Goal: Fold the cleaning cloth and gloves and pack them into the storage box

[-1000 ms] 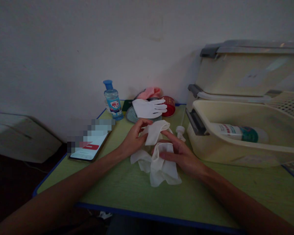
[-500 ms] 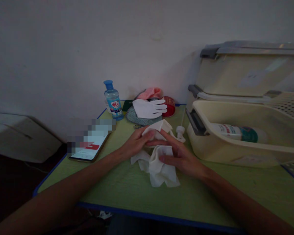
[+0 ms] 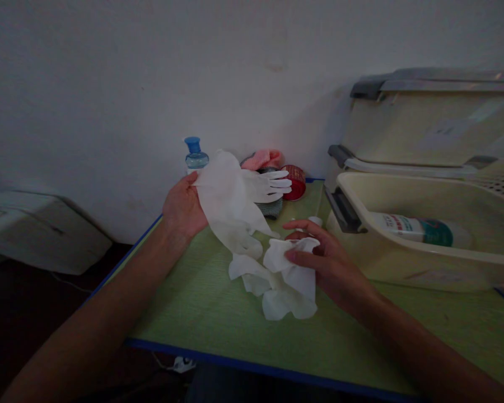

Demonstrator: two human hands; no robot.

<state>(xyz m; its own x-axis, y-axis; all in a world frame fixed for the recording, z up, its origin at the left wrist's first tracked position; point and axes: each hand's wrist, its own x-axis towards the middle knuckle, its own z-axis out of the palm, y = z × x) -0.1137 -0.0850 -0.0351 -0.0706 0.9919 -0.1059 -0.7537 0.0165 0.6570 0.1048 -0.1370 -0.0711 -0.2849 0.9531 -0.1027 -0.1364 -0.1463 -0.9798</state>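
My left hand [image 3: 183, 204] grips the edge of a thin white glove [image 3: 229, 196], thumb on top, and the glove spreads out to the right with its narrower end hanging down. Crumpled white thin material [image 3: 292, 280], perhaps another glove, is pinched between the thumb and fingers of my right hand [image 3: 319, 254]. Its lower folds lie over the green table [image 3: 185, 313]. Behind the left glove is a flat white glove [image 3: 269, 184] with its fingers pointing right. A white pump head [image 3: 315, 221] shows just behind my right fingers.
Partly covered, a blue-capped bottle [image 3: 195, 154] stands at the back left. A pink cloth [image 3: 266, 159] and red tin [image 3: 296, 182] sit by the wall [image 3: 109, 84]. To the right, an open cream bin [image 3: 353, 257] holds a white-and-green bottle [image 3: 428, 229].
My left hand has moved left and up, away from my right, drawing the thin glove out spread. My right hand keeps its hold on the crumpled material. The phone no longer shows.
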